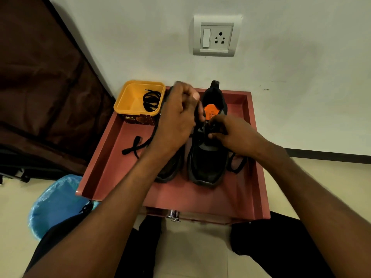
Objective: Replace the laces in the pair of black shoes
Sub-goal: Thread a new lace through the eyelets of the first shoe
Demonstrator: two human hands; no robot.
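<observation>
Two black shoes stand side by side in a red-brown drawer (108,157), toes toward me. The right shoe (206,163) shows an orange insole label. The left shoe (170,169) is mostly hidden under my left forearm. My left hand (176,117) is raised over the shoes and grips a black lace (138,146) whose free end trails left across the drawer floor. My right hand (230,133) pinches the lace at the right shoe's eyelets. Another loop of lace (236,163) lies right of that shoe.
A yellow tub (128,97) at the drawer's back left corner holds a coiled black lace (151,101). The drawer sits on the floor against a white wall with a socket plate (216,36). A blue plastic bag (54,201) and a dark bag (40,97) lie to the left.
</observation>
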